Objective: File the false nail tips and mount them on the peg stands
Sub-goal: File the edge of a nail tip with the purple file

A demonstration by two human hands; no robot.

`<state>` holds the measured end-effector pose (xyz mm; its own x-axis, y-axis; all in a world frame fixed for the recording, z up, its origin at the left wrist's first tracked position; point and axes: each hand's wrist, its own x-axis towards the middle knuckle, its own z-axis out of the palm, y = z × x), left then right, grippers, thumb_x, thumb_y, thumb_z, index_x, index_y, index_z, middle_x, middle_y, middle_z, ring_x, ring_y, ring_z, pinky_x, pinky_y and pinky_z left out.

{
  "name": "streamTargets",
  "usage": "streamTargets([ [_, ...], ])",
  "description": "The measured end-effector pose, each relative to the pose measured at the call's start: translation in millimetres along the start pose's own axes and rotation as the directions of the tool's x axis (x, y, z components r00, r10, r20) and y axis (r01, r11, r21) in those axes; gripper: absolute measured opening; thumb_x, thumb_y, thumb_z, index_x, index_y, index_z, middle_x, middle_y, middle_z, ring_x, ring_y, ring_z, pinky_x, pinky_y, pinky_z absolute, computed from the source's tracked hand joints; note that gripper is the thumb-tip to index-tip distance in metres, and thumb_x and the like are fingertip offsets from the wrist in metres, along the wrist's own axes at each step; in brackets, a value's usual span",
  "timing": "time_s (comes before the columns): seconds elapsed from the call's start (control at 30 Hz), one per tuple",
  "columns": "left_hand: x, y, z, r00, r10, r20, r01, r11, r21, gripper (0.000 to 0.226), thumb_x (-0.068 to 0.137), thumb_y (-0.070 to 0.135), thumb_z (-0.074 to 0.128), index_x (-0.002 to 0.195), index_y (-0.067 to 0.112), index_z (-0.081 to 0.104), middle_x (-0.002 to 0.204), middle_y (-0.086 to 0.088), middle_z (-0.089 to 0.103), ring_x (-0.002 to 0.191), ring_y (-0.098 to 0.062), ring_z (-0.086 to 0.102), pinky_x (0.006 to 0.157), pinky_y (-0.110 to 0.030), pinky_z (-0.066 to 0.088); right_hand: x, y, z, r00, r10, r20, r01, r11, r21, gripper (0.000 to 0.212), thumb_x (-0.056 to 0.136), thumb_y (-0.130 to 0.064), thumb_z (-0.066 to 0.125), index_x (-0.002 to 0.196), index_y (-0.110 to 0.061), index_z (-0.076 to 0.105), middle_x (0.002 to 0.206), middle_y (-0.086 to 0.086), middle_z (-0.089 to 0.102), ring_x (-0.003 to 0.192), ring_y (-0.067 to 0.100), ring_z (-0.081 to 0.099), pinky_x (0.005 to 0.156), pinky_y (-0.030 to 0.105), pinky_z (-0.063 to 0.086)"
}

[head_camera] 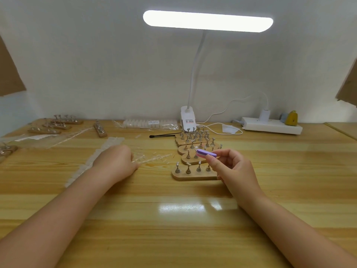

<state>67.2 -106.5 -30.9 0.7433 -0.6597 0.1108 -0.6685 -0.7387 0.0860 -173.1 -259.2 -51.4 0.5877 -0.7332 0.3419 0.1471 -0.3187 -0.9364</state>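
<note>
My right hand point(233, 169) holds a small purple and pink nail file block point(205, 153) between thumb and fingers, above a row of wooden peg stands point(193, 176) with metal pegs. Several more peg stands point(195, 141) are stacked behind it. My left hand point(116, 161) rests palm down on the table, its fingers on a clear strip of false nail tips point(152, 158). A second strip of clear tips point(92, 159) runs under my left wrist. Whether a tip is pinched in the left fingers is hidden.
A clip-on desk lamp point(187, 118) stands at the back, beside a white power strip point(272, 126) and cable. A bag of nail tips point(150, 123) and a black brush point(164, 135) lie behind the stands. More peg stands point(56, 125) sit at far left.
</note>
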Motion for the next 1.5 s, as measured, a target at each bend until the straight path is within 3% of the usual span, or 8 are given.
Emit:
streamTargets([
  [0.17, 0.3, -1.9, 0.1, 0.998, -0.065, -0.008, 0.062, 0.969, -0.24, 0.067, 0.073, 0.043, 0.075, 0.13, 0.018, 0.051, 0.114, 0.002, 0.061, 0.104, -0.018, 0.058, 0.08, -0.03, 0.047, 0.2, 0.6, -0.8, 1.0, 0.002, 0.005, -0.002, 1.0, -0.004, 0.013, 0.083, -0.024, 0.073, 0.094, -0.023, 0.067, 0.069, -0.007, 0.068, 0.062, 0.001, 0.059, 0.056, 0.016, 0.048],
  [0.3, 1.4, -8.1, -3.8, 0.996, -0.064, -0.058, 0.04, 0.937, -0.347, 0.064, 0.063, 0.044, 0.079, 0.118, 0.023, 0.055, 0.109, 0.002, 0.056, 0.094, -0.015, 0.057, 0.077, -0.03, 0.046, 0.4, 0.5, -0.9, 1.0, -0.002, 0.003, 0.002, 1.0, 0.001, 0.013, 0.082, -0.025, 0.073, 0.093, -0.024, 0.067, 0.07, -0.007, 0.069, 0.063, 0.001, 0.06, 0.056, 0.016, 0.048],
  [0.53, 4.4, -19.3, -7.0, 1.0, -0.006, -0.029, -0.008, 0.879, -0.476, 0.043, 0.059, 0.013, 0.087, 0.095, 0.021, 0.066, 0.087, 0.005, 0.06, 0.081, -0.012, 0.059, 0.07, -0.028, 0.047, 0.7, 0.6, -0.8, 1.0, 0.005, 0.003, -0.005, 1.0, -0.003, 0.014, 0.081, -0.026, 0.074, 0.093, -0.024, 0.068, 0.073, -0.003, 0.07, 0.065, 0.003, 0.061, 0.058, 0.018, 0.049],
  [0.8, 5.1, -28.0, -19.7, 1.0, -0.018, -0.011, 0.01, 0.85, -0.526, 0.038, 0.051, 0.024, 0.095, 0.078, 0.021, 0.068, 0.072, 0.003, 0.063, 0.06, -0.011, 0.054, 0.058, -0.027, 0.04, 0.2, 2.0, -1.0, 1.0, -0.002, 0.004, 0.002, 1.0, -0.01, 0.013, 0.081, -0.027, 0.074, 0.093, -0.025, 0.068, 0.074, -0.002, 0.07, 0.064, 0.004, 0.06, 0.058, 0.019, 0.049],
  [1.07, 5.6, -33.8, -32.9, 0.945, -0.102, -0.31, -0.076, 0.855, -0.514, 0.014, 0.074, 0.024, 0.081, 0.08, 0.018, 0.07, 0.07, 0.005, 0.058, 0.062, -0.008, 0.049, 0.055, -0.023, 0.035, -0.8, -0.5, 0.8, 1.0, 0.002, -0.002, -0.002, 1.0, -0.018, 0.014, 0.081, -0.028, 0.074, 0.093, -0.023, 0.068, 0.08, 0.01, 0.07, 0.066, 0.008, 0.06, 0.061, 0.027, 0.05],
  [1.27, -20.4, 23.8, -22.7, 0.938, -0.119, -0.326, -0.195, 0.596, -0.779, 0.016, 0.084, 0.031, 0.072, 0.095, 0.026, 0.061, 0.072, 0.003, 0.065, 0.061, -0.01, 0.061, 0.053, -0.025, 0.046, -3.2, -2.8, 6.7, 0.999, -0.038, 0.002, 0.038, 0.998, -0.041, 0.018, 0.082, -0.025, 0.074, 0.098, -0.026, 0.066, 0.076, 0.009, 0.067, 0.069, 0.023, 0.06, 0.064, 0.038, 0.051],
  [1.37, -38.8, 54.9, -4.4, 0.953, -0.034, -0.301, -0.248, 0.484, -0.839, 0.023, 0.089, 0.025, 0.066, 0.105, 0.033, 0.051, 0.069, 0.004, 0.07, 0.051, 0.001, 0.059, 0.044, -0.015, 0.042, -4.7, -4.0, 9.7, 0.998, -0.058, 0.017, 0.058, 0.997, -0.049, 0.02, 0.081, -0.027, 0.075, 0.099, -0.028, 0.066, 0.067, -0.002, 0.065, 0.065, 0.016, 0.056, 0.062, 0.037, 0.05],
  [1.5, -50.4, 69.7, 11.3, 0.96, -0.028, -0.277, -0.246, 0.382, -0.891, 0.02, 0.098, 0.017, 0.05, 0.098, 0.037, 0.053, 0.082, 0.007, 0.071, 0.05, -0.008, 0.059, 0.047, -0.018, 0.043, -5.5, -5.0, 10.6, 0.998, -0.057, 0.021, 0.057, 0.998, -0.02, 0.019, 0.083, -0.025, 0.073, 0.101, -0.025, 0.067, 0.067, -0.008, 0.065, 0.063, 0.01, 0.056, 0.059, 0.029, 0.049],
])
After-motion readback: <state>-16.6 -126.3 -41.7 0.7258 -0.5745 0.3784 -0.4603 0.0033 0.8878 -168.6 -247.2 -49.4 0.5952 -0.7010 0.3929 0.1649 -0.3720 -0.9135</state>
